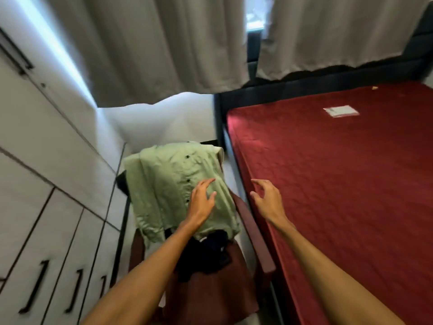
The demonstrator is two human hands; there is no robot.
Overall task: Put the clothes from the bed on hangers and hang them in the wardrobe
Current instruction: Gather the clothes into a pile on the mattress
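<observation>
At the far left stands the white wardrobe (46, 184), its doors closed, with dark bar handles (35, 286) low on the panels. Grey curtains (152, 48) hang across the top of the view.

Next comes a reddish-brown chair (253, 235) squeezed between wardrobe and bed. A pale green button-front shirt (164, 179) is draped over its back and hangs down toward the seat, with its lower edge lying on a heap of dark garments (203, 256). These are the only clothes in view, and no hanger is visible.

The left hand (201, 202) is stretched out over the lower front of the shirt, fingers spread and nearly straight, gripping nothing. Whether the palm touches the cloth or hovers just above it cannot be told. Just to the right, over the gap between the chair arm and the bed edge, the right hand (267, 198) hangs in the air with its fingers loosely curled and apart, holding nothing.

On the right lies the bed (339, 184), a dark frame with a deep red quilted mattress and a white label (341, 111) near its far end.

The step appears to be picking up the green shirt. The main risk is that lifting it by the lower front would drag the dark heap, which the hem overlaps, off the seat and onto the floor. A one-handed pull could also snag the shirt on the chair back. With the doors closed and no hanger at hand, the shirt may end up bunched in one fist while the other hand fumbles for a handle.
</observation>
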